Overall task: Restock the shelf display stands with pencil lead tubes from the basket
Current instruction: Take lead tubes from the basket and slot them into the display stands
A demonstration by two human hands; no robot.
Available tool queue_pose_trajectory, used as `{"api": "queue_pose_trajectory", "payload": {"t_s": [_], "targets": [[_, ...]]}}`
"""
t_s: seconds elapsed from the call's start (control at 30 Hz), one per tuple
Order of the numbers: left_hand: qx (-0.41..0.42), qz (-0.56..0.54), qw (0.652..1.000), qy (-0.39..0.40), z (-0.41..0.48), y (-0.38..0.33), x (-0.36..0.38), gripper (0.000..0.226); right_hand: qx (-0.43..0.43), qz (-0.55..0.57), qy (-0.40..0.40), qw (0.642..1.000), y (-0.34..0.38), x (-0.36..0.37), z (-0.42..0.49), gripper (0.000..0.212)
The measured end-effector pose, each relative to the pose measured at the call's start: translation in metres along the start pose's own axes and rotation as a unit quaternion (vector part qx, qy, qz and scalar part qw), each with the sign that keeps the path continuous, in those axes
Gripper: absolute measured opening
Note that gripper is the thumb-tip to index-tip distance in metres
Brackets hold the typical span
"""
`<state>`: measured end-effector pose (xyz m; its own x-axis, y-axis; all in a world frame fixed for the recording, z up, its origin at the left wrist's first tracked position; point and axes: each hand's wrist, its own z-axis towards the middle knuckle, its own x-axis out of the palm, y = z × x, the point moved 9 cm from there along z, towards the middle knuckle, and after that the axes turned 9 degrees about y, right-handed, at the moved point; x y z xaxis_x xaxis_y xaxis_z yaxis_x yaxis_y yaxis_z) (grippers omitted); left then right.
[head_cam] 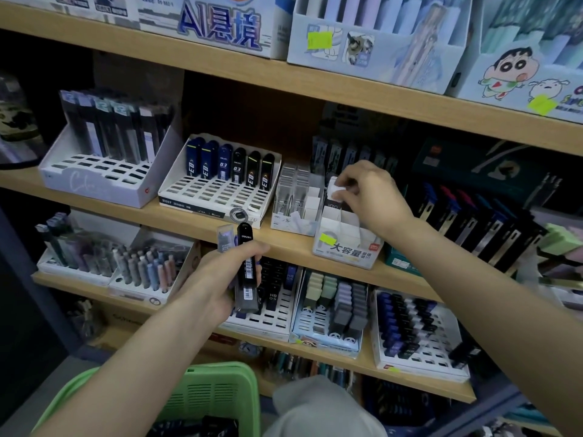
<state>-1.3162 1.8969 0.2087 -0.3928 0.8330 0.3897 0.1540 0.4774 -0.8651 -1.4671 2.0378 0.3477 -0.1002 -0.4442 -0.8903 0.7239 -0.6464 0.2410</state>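
Note:
My left hand [217, 279] grips a bundle of lead tubes in front of the middle shelf edge: a black tube [245, 266] with a barcode and a clear grey one [226, 236] stick up from it. My right hand [367, 192] pinches a small white tube [335, 188] above the white cardboard stand [347, 247] with a yellow sticker. The green basket [202, 395] sits low in front of me with dark tubes inside.
A slotted white stand [217, 197] holds a back row of blue and black tubes. Left of it a taller white stand [104, 181] carries long dark tubes. A clear box [295, 197] sits between the stands. Lower shelves hold more stands.

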Motion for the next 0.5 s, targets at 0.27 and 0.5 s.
{"api": "queue_pose_trajectory", "payload": {"t_s": [0.27, 0.5], "targets": [[0.006, -0.007, 1.0, 0.008, -0.002, 0.0, 0.007, 0.019, -0.001, -0.029, -0.037, 0.999, 0.015, -0.008, -0.011, 0.022], [-0.01, 0.079, 0.994, 0.073, -0.011, 0.008, 0.02, 0.074, 0.031, 0.303, 0.213, 0.928, 0.076, 0.048, -0.046, 0.017]]}}
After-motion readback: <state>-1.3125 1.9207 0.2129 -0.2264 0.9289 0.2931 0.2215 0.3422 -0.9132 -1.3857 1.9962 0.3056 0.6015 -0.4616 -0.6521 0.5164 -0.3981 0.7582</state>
